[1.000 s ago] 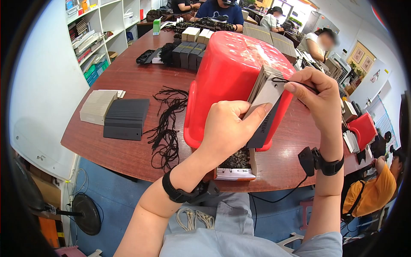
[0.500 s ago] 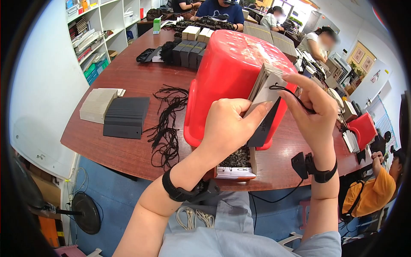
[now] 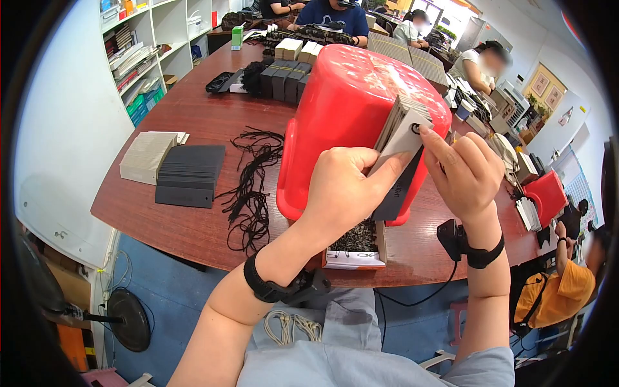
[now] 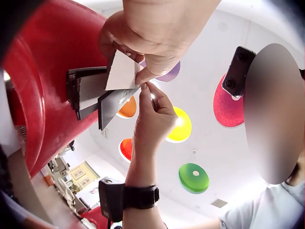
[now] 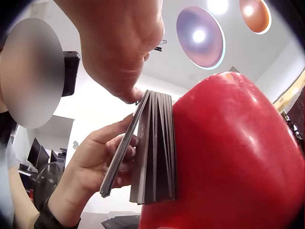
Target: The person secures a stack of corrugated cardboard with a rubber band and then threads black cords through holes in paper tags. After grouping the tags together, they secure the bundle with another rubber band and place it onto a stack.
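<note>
My left hand (image 3: 342,187) grips a small stack of cardboard hang tags (image 3: 401,143), thumb across the front one. That tag shows a pale face with a hole near its top corner, and a dark tag with printed lettering fans out below it. A short loop of black cord (image 3: 414,128) shows at the hole. My right hand (image 3: 465,175) pinches the cord there, its index fingertip right at the hole and the other fingers curled. In the left wrist view the right fingertips (image 4: 144,86) meet the tag's corner; the rest of the cord is hidden.
Behind the tags stands an upturned red plastic bin (image 3: 335,97). An open box (image 3: 354,258) of small dark pieces sits at its foot. Loose black cords (image 3: 251,187) and fanned pale (image 3: 148,157) and dark tags (image 3: 190,177) lie to the left. Other people sit beyond.
The right hand has swung in from the right and turned over, bringing its index fingertip to the hole. The cord's loop is now mostly covered; the left hand keeps its grip.
</note>
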A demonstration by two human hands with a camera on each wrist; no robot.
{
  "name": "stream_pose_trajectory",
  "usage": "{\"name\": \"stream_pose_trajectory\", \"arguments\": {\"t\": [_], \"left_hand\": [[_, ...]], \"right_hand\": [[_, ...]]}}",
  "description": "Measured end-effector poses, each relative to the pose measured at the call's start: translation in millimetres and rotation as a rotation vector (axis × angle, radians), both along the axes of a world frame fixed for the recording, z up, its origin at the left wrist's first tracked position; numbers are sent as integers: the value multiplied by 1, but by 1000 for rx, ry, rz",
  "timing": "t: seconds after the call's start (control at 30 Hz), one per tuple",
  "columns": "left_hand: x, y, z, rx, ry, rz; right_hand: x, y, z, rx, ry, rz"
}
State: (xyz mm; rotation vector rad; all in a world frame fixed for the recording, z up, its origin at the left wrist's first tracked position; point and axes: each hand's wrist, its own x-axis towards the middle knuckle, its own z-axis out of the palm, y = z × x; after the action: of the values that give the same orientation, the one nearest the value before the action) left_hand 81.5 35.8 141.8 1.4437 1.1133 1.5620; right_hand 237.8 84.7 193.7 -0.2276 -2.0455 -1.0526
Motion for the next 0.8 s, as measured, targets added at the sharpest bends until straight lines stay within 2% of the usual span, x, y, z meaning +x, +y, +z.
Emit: {"name": "stream_pose_trajectory", "arguments": {"t": [0.13,0.3,0.37,0.47,0.57,0.6,0.7,0.8], "left_hand": [[-1,0,-1,38,63,33],[4,-3,-2,39,95,25],[12,0,-7,229,-103,76],[18,0,-8,362,-127,150],[12,2,3,282,-213,54],[4,-2,14,142,-70,59],[-1,2,25,123,42,109],[3,6,23,168,9,152]], "right_hand": [[-1,-1,0,5,7,-1],[2,-11,8,-27,-113,-85],[1,-12,10,-46,-123,-82],[1,-14,12,-62,-139,-87],[2,-15,10,-56,-144,-110],[2,-14,10,-52,-143,-127],[0,-14,7,-52,-115,-115],[0,-11,5,-57,-89,-77]]}}
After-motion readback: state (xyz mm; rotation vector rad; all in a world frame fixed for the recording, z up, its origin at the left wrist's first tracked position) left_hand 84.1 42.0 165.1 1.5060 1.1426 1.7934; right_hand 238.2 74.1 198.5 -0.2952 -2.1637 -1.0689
